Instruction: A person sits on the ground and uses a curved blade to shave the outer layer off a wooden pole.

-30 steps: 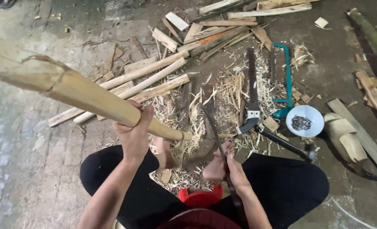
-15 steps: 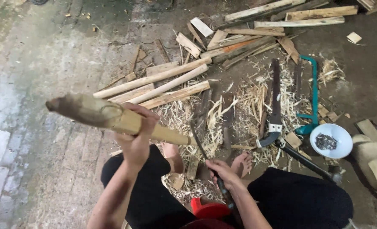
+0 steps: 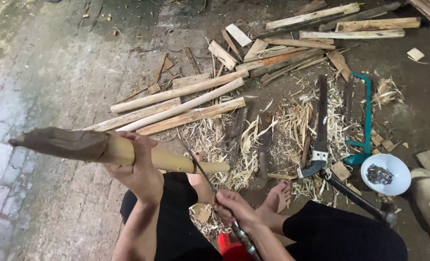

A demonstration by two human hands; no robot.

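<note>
Teal-framed bow saw [image 3: 365, 121] lies right, beside a dark billhook [image 3: 319, 130]. White bowl [image 3: 385, 174] holds dark bits. Peeled poles [image 3: 176, 104] and wood shavings [image 3: 292, 121] cover the ground.

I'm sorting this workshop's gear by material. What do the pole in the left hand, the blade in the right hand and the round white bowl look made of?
The long pale yellow pole looks like raw wood or bamboo: matte, with a dark rough bark-like end. The thin dark blade seems to be dull unpolished metal, its handle banded. The round white bowl looks smooth and evenly white, plastic or enamel; I cannot tell which.
</note>
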